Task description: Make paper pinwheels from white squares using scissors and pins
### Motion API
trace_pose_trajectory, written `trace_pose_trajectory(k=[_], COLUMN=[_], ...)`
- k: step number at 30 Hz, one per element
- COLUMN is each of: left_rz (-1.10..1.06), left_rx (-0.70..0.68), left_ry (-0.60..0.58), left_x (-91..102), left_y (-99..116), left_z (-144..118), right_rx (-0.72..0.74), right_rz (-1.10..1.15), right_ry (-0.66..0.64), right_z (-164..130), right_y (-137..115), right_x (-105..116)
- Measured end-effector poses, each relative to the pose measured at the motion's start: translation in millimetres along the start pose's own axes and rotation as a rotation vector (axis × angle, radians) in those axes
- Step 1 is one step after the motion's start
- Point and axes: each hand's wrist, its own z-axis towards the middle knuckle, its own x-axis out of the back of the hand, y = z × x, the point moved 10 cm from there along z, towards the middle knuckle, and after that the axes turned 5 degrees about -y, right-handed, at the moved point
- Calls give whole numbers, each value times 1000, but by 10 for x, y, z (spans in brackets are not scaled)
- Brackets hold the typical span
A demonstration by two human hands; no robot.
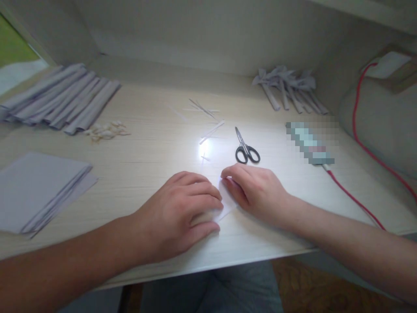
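- The left hand (pixel 177 213) lies palm down on a small white paper (pixel 224 204) near the front edge of the desk (pixel 146 156), fingers spread flat and pressing, gripping nothing.
- The right hand (pixel 252 191) rests just right of it, fingers curled loosely, tips touching the paper's right part; whether it pinches an edge I cannot tell.
- The paper shows only as a pale wedge between the two hands, most of it hidden beneath the left palm.
- My judgement: a fold or crease is in hand, the left pinning the sheet while the right works its edge.
- The next move seems to call for a steady hold-down and a clean run of the fingertips along the fold line.
- Scissors (pixel 246 148) lie closed just behind the right hand, well within reach.
- Thin strips (pixel 211 130) lie left of the scissors, further back.
- Folded pieces (pixel 288 89) sit far behind the scissors to the right; rolled tubes (pixel 61 100) far left of them; flat sheets (pixel 39 191) at the near left.
- A red cable (pixel 352 198) runs right of the scissors.
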Motion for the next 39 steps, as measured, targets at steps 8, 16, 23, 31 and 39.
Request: trace_pose_trajectory(k=[8, 16, 23, 31, 39], left_rz=[44, 84, 96, 105, 111], left_rx=[-11, -15, -25, -25, -27], left_ry=[-7, 21, 26, 21, 18], left_x=[-13, -13, -19, -13, -22], left_y=[-28, -30, -40, -21, -28], left_z=[19, 15, 9, 9, 11], right_rx=[-25, -101, -165, -256, -326], right_rz=[-127, -11, -80, -157, -209], right_ry=[101, 87, 39, 59, 27], right_z=[-69, -764, -853, -895, -946], right_y=[-62, -659, -696, -523, -353], right_x=[154, 80, -146, -104, -86])
